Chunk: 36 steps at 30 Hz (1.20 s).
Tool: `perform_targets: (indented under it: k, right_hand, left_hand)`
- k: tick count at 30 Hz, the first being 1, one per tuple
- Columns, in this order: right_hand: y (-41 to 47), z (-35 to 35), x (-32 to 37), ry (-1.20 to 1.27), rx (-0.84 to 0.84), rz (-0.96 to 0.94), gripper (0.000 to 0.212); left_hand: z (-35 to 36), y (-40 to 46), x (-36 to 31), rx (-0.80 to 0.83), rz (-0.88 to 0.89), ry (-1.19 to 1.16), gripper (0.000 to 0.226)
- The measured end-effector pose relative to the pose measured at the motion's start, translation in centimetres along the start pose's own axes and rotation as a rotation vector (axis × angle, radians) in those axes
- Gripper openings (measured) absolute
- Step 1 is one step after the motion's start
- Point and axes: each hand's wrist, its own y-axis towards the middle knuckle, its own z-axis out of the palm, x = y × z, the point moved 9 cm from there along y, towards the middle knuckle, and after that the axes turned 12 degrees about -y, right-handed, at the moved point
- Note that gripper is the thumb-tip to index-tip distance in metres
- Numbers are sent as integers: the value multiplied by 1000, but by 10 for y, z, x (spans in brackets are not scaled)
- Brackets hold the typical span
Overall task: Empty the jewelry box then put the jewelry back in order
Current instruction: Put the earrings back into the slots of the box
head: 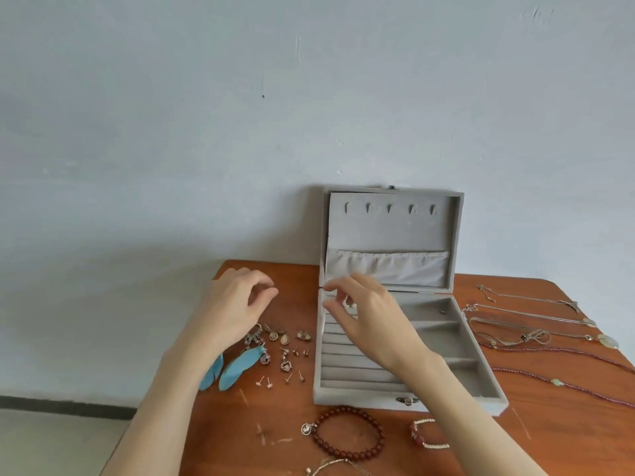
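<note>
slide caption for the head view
Right hand over the open grey jewelry box, left hand above earrings.
</note>
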Motion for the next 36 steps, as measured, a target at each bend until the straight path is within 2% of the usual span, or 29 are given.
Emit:
perform_targets:
  k: [4,7,12,17,19,22,24,28,32,36]
  right_hand:
    - [8,23,25,-50,48,-41,22]
    - [12,41,33,-172,89,-52,19]
    - [17,55,46,-283,65,-49,5]
    - [18,71,53,-369,160,-69,25]
    - [19,74,50,-413,174,-66,26]
    - [18,74,54,-394,153,-86,11]
    - [17,72,50,-381,127,-66,7]
    - [13,53,48,-175,100,-45,10]
    - [4,21,33,169,90,62,9]
    - [-11,-3,3,375,64,229,11]
  left_hand:
    - [-6,-7,18,7,-4,82,23]
    - [6,-8,16,89,19,128,19]
    - [21,-12,17,169,11,171,20]
    - [27,-11,18,191,2,150,17]
    - [28,-10,17,180,19,161,17]
    - [27,-9,14,179,44,172,15]
    - [23,-10,16,163,22,85,8]
    - [15,-13,20,144,-73,-154,7]
    - [12,-14,6,121,-48,-334,6]
    - [16,-18,-21,98,-11,-450,8]
